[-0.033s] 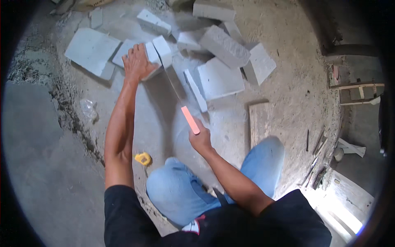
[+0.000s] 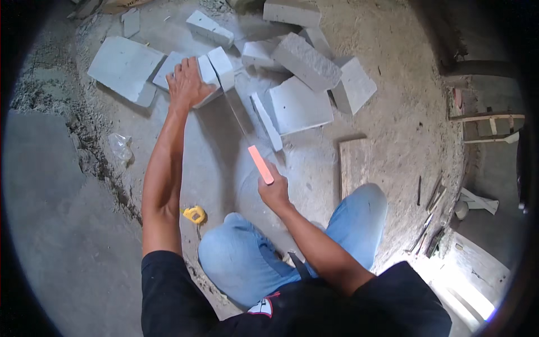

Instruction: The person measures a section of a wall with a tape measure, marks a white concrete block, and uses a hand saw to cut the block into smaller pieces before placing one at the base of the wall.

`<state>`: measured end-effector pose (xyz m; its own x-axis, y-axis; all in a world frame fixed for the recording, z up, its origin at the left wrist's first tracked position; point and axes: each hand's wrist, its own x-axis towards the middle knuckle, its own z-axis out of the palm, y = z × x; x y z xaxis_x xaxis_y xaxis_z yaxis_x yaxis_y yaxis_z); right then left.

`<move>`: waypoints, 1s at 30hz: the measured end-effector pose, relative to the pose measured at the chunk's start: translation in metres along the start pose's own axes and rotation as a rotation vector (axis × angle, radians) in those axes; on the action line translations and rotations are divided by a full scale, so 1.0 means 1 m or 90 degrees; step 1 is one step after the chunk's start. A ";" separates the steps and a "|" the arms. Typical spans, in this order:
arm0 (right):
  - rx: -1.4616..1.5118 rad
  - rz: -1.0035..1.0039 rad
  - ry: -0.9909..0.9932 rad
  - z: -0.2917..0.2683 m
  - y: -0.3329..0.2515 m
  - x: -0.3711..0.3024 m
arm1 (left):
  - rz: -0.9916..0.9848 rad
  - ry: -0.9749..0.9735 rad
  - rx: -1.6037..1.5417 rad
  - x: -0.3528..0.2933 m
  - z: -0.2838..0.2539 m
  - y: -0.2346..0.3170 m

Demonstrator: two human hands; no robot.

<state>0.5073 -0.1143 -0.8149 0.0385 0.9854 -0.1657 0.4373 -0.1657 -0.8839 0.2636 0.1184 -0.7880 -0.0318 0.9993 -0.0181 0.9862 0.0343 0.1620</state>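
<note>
My right hand is wrapped round the orange-pink handle of a hand saw. Its thin blade runs forward into a narrow cut in a pale grey lightweight concrete block. To the right of the cut is a narrow section of block. My left hand lies on top of the block, left of the blade, fingers spread and thumb toward the cut. The hand hides part of the block, and how deep the blade sits cannot be seen.
Several more blocks lie about: a broad slab at left, a rough block on a pile at right, and a thin strip near the saw. A yellow tape measure lies by my left knee; a board lies right.
</note>
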 end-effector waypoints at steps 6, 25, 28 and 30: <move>-0.114 0.079 -0.061 0.001 0.013 0.058 | 0.008 0.045 -0.022 0.014 0.005 0.021; -0.050 0.015 -0.020 0.012 0.017 0.051 | 0.023 0.042 -0.008 0.020 -0.003 0.012; 0.024 -0.035 0.034 0.004 0.016 -0.003 | 0.012 0.051 -0.017 0.011 -0.002 0.004; -0.028 -0.010 0.020 0.010 0.019 0.019 | 0.021 0.050 -0.017 0.013 -0.003 0.010</move>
<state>0.5077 -0.0990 -0.8392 0.0598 0.9886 -0.1379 0.4771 -0.1497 -0.8660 0.2722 0.1319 -0.7833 -0.0125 0.9978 0.0644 0.9822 0.0002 0.1878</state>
